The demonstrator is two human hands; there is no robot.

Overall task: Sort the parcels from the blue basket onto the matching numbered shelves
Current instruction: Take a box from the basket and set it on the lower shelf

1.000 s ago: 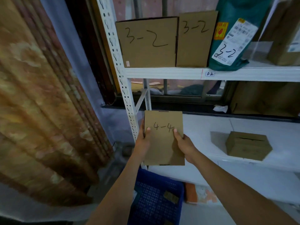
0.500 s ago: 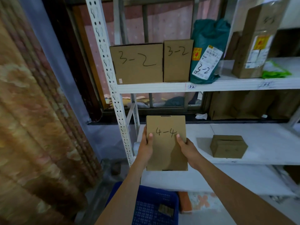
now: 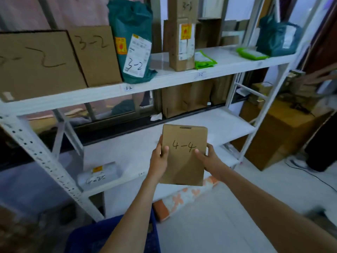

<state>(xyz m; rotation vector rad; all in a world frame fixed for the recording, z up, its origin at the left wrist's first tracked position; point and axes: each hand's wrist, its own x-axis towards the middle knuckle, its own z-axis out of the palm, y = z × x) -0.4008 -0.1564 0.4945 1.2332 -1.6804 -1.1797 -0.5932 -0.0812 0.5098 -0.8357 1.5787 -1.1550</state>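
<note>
I hold a flat brown cardboard parcel (image 3: 183,161) marked "4-4" upright in front of the white shelf rack (image 3: 113,93). My left hand (image 3: 160,159) grips its left edge and my right hand (image 3: 209,159) grips its right edge, thumbs on the front face. The blue basket (image 3: 87,238) sits on the floor at the bottom, partly behind my left forearm. On the upper shelf stand two boxes marked "3-2" (image 3: 94,53) and a green bag marked "3-2" (image 3: 133,42).
A white parcel (image 3: 99,173) lies on the low shelf at left. Further right on the upper shelf are a tall box (image 3: 182,39), green flat packets (image 3: 204,61) and a green bag (image 3: 277,37). A patterned roll (image 3: 182,198) lies on the floor; brown boxes (image 3: 273,132) stand right.
The view has swung right and closer to the rack, showing its right half and the floor beyond. Both hands keep the same hold on the "4-4" parcel.
</note>
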